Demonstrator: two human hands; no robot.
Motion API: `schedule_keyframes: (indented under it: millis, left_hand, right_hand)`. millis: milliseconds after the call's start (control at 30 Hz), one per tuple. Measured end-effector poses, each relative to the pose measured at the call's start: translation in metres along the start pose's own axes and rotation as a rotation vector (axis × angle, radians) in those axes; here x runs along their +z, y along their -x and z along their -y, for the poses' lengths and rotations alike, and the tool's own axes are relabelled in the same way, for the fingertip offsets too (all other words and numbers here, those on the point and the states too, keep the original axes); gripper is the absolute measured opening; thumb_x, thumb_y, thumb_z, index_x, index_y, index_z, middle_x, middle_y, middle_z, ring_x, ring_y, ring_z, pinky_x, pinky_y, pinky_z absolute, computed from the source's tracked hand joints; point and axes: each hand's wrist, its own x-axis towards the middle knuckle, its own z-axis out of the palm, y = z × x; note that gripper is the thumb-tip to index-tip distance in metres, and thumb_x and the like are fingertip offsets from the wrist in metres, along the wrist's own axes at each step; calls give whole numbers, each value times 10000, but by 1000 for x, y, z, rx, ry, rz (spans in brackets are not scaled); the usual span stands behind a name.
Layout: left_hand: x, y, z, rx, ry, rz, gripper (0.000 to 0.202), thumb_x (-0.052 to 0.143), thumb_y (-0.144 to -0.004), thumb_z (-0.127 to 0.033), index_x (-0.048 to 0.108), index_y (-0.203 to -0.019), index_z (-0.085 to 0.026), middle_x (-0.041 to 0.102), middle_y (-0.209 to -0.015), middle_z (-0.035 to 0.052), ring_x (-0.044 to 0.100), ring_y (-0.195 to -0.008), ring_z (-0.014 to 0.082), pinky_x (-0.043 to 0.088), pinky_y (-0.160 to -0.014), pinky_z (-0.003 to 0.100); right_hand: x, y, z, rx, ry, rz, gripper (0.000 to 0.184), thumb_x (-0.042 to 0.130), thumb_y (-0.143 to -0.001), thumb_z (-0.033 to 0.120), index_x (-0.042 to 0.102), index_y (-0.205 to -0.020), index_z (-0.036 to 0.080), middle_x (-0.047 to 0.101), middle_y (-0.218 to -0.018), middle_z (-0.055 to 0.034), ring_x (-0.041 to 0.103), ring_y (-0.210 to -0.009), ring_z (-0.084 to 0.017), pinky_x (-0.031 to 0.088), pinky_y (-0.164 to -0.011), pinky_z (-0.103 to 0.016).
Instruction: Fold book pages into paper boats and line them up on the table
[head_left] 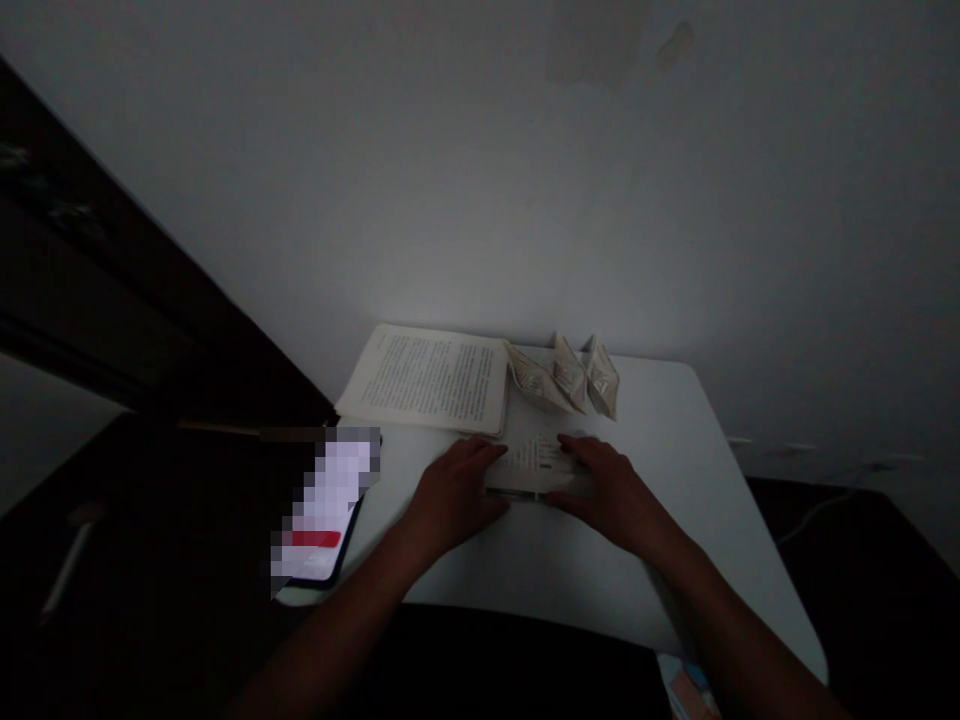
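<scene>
A piece of printed paper (534, 458), folded with a triangular printed part on top, lies on the white table between my hands. My left hand (457, 495) grips its left end, fingers on top and thumb along the near edge. At the right end, my right hand (609, 490) holds the paper the same way. Just beyond, three folded paper boats (570, 375) made from printed pages stand in a row. To their left rests a stack of printed pages (427, 382), which looks like an open book.
A phone (330, 515) with a lit, blurred screen lies at the left edge of the white table (720, 520). A grey wall (480, 200) rises behind the table. Dark furniture (150, 250) stands at left. A cable (817, 510) runs at right.
</scene>
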Motion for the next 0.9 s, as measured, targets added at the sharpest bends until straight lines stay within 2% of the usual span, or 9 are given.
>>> schedule_keyframes:
  millis: [133, 233, 300, 367, 433, 533, 700, 800, 900]
  left_hand:
    - [2, -1, 1, -13, 11, -8, 541, 690, -662, -267, 535, -1177, -205, 551, -1194, 50, 499, -1124, 215, 423, -975, 359]
    - [5, -2, 1, -11, 37, -27, 543, 710, -649, -270, 550, -1163, -196, 558, -1164, 55, 505, -1104, 219, 427, -970, 363]
    - [7, -2, 2, 2, 63, -38, 557, 724, -639, -271, 552, -1162, -188, 565, -1143, 57, 511, -1085, 218, 431, -963, 358]
    - [8, -1, 3, 10, 85, -48, 559, 734, -632, -260, 554, -1156, -183, 571, -1131, 60, 515, -1068, 217, 433, -958, 359]
    - [8, 1, 6, 13, 104, -65, 555, 742, -622, -246, 560, -1143, -185, 569, -1133, 64, 510, -1071, 224, 428, -960, 370]
    - [7, 3, 11, 31, 149, -90, 545, 752, -611, -243, 569, -1123, -211, 554, -1160, 59, 488, -1102, 232, 407, -975, 391]
    - [-1, 7, 14, 51, 261, -74, 517, 693, -674, -199, 529, -1163, -239, 583, -1124, 31, 532, -1000, 193, 429, -923, 376]
    - [-4, 7, 11, 36, 319, -45, 458, 655, -723, -205, 529, -1163, -227, 619, -1047, 19, 561, -862, 154, 456, -851, 338]
    - [-1, 6, 9, 28, 301, -27, 356, 633, -749, -196, 573, -1100, -205, 649, -983, 13, 565, -817, 146, 453, -826, 327]
  right_hand:
    - [2, -9, 10, 76, -54, 12, 648, 709, -657, 311, 491, -1254, 178, 611, -1117, -94, 560, -1029, -252, 420, -899, -427]
    - [3, -16, 13, 165, -117, 30, 631, 717, -642, 279, 521, -1230, 159, 651, -1000, -76, 600, -917, -224, 465, -823, -376]
    - [1, -20, 14, 176, -158, 44, 549, 708, -650, 270, 572, -1171, 161, 662, -952, -69, 614, -852, -206, 479, -772, -346]
    - [-5, -22, 15, 161, -206, 72, 374, 680, -680, 275, 644, -1037, 172, 673, -894, -55, 619, -786, -190, 483, -721, -321]
    - [-13, -22, 17, 131, -259, 116, 187, 640, -722, 288, 680, -874, 187, 675, -805, -32, 614, -717, -174, 478, -668, -299]
    - [-28, -17, 19, 72, -283, 93, 102, 613, -757, 279, 666, -798, 202, 662, -762, -14, 603, -717, -164, 470, -687, -290]
    - [-42, 0, 12, -94, -249, 13, 72, 603, -780, 221, 642, -841, 220, 649, -853, -24, 600, -808, -172, 475, -748, -313]
    - [-41, 11, 9, -156, -179, -18, 102, 588, -782, 162, 632, -851, 221, 654, -869, -29, 596, -852, -183, 475, -785, -342]
    - [-34, 21, 8, -235, -90, -45, 155, 546, -785, 98, 626, -860, 207, 667, -860, -34, 595, -864, -195, 470, -800, -375]
